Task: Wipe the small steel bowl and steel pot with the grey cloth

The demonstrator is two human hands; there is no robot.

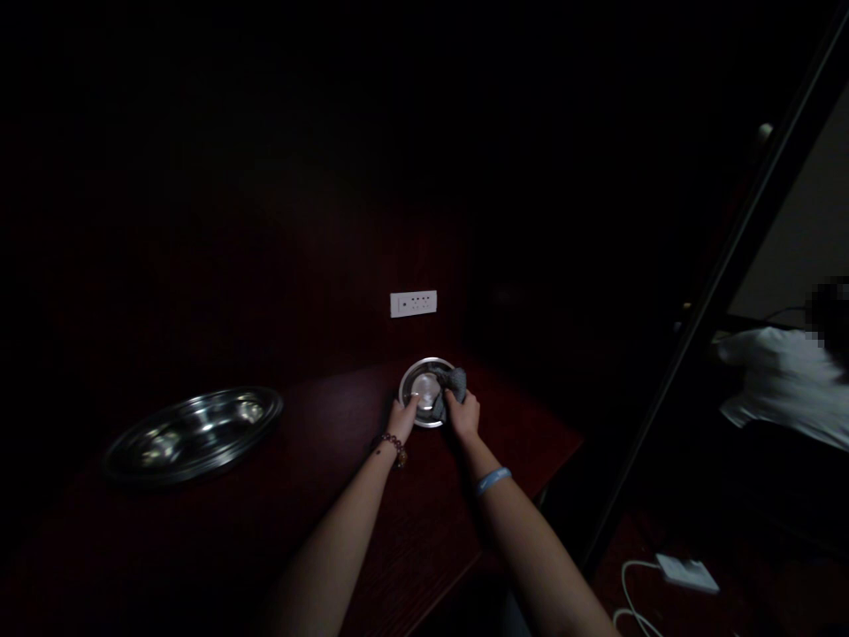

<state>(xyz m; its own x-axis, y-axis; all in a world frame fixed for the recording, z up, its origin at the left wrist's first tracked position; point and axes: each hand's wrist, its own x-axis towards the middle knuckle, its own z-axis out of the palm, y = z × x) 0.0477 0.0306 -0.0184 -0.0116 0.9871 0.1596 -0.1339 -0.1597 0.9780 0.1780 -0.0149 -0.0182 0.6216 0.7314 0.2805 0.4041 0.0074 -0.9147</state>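
Note:
A small round steel bowl (424,389) is held over the dark red table, its shiny inside facing me. My left hand (402,418) grips its lower left rim, thumb on the inside and the other fingers hidden beneath. At the bowl's right side, my right hand (464,414) is closed on a grey cloth (454,382), which lies against the inner wall and over the rim. A beaded bracelet circles my left wrist, and a blue band is on my right forearm.
On the table (332,416) at left lies a large oval steel tray (199,433). A white socket panel (413,303) is on the wall behind. Right of the table are a dark slanted frame edge, white fabric (789,380) and a power strip (687,573) with a cable.

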